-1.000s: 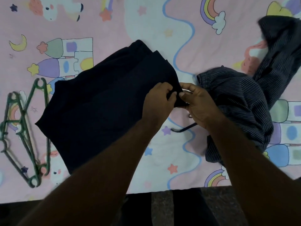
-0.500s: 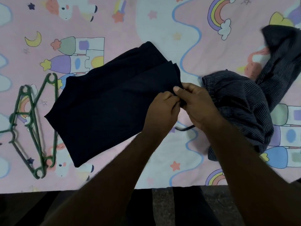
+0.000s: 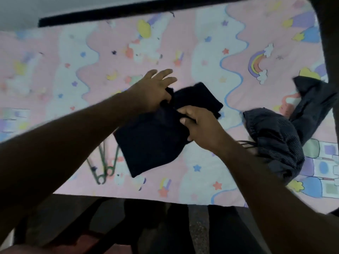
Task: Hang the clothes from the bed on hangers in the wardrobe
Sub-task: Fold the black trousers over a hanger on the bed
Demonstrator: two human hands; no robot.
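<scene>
A dark navy garment (image 3: 152,142) hangs lifted above the bed (image 3: 201,52), bunched between both hands. My left hand (image 3: 152,90) grips its upper left edge with the fingers spread past the cloth. My right hand (image 3: 200,125) pinches the garment's upper right part. A second garment, dark with fine stripes (image 3: 275,132), lies crumpled on the bed to the right. Green hangers (image 3: 104,162) lie on the sheet at the left, mostly hidden behind my left forearm and the navy garment.
The bed wears a pink sheet with rainbows, stars and castles. Its near edge (image 3: 128,196) runs across the lower part of the view, with dark floor below. A dark vertical surface (image 3: 328,43) stands at the far right.
Both hands have lifted the navy garment off the bed and gathered it; before, it lay spread flat. My left hand moved up and left. The view has tilted up.
</scene>
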